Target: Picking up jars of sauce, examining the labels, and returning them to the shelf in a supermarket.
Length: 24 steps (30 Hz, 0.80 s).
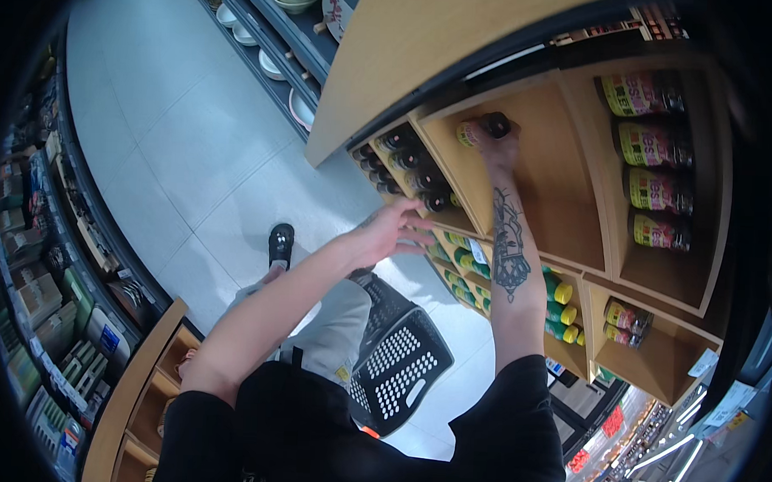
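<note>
My right hand [502,153] reaches into an upper compartment of a wooden shelf unit [531,99] and grips a jar [469,133] with a dark lid and a yellow and pink label. The jar is near the compartment's left side; my fingers partly hide it. My left hand [389,233] is held in front of the lower shelves with its fingers apart and nothing in it. Closest to it are dark-lidded jars [433,201] in the neighbouring compartment and green bottles [471,262] below.
Several similar jars [658,145] line the compartment at right. Yellow-capped green bottles [561,304] and two small jars [627,323] occupy lower compartments. A black perforated shopping basket [402,369] is beside my legs. Bowls [271,65] fill a dark rack; packaged goods [40,292] line the left aisle.
</note>
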Each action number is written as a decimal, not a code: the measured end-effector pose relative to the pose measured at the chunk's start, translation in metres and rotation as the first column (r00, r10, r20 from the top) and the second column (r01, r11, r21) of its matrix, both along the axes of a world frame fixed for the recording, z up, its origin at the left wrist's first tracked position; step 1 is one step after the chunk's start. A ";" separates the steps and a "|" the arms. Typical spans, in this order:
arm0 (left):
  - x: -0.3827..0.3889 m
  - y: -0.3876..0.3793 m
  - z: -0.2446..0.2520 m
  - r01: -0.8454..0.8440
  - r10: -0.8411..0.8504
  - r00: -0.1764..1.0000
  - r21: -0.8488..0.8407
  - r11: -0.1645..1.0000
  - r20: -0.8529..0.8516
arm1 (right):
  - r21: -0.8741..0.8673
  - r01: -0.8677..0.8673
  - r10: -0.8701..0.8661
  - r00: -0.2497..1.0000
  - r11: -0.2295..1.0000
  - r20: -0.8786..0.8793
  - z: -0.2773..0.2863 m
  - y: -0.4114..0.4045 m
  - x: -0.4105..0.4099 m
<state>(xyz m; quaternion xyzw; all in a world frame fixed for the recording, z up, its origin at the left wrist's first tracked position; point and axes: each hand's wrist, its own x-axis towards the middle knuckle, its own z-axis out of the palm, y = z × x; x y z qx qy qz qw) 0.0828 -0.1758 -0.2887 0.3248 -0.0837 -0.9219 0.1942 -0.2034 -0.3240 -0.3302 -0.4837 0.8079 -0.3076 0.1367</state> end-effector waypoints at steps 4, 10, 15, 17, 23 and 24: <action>0.003 0.010 -0.006 0.036 -0.036 0.999 -0.014 0.999 -0.007 | -0.019 0.026 -0.028 0.995 0.999 -0.098 -0.028 -0.043 -0.040; -0.006 0.027 -0.012 0.107 -0.107 0.994 -0.004 0.994 -0.027 | -0.160 -0.082 0.086 0.996 0.984 0.017 -0.051 -0.085 -0.077; -0.009 0.049 -0.012 0.124 -0.124 0.992 0.070 0.990 0.004 | -0.218 -0.123 0.153 0.980 0.968 0.126 -0.059 -0.075 -0.049; -0.018 0.056 -0.004 0.166 -0.166 0.986 0.073 0.983 -0.008 | -0.267 -0.109 0.146 0.982 0.957 0.122 -0.046 -0.070 -0.063; -0.040 0.087 0.010 0.335 -0.335 0.941 -0.005 0.942 -0.047 | -0.239 -0.013 0.027 0.998 0.971 0.056 -0.018 0.054 -0.085; -0.013 0.100 -0.014 0.337 -0.338 0.940 0.020 0.941 0.051 | -0.226 0.029 0.056 0.932 0.974 0.359 -0.033 0.090 -0.003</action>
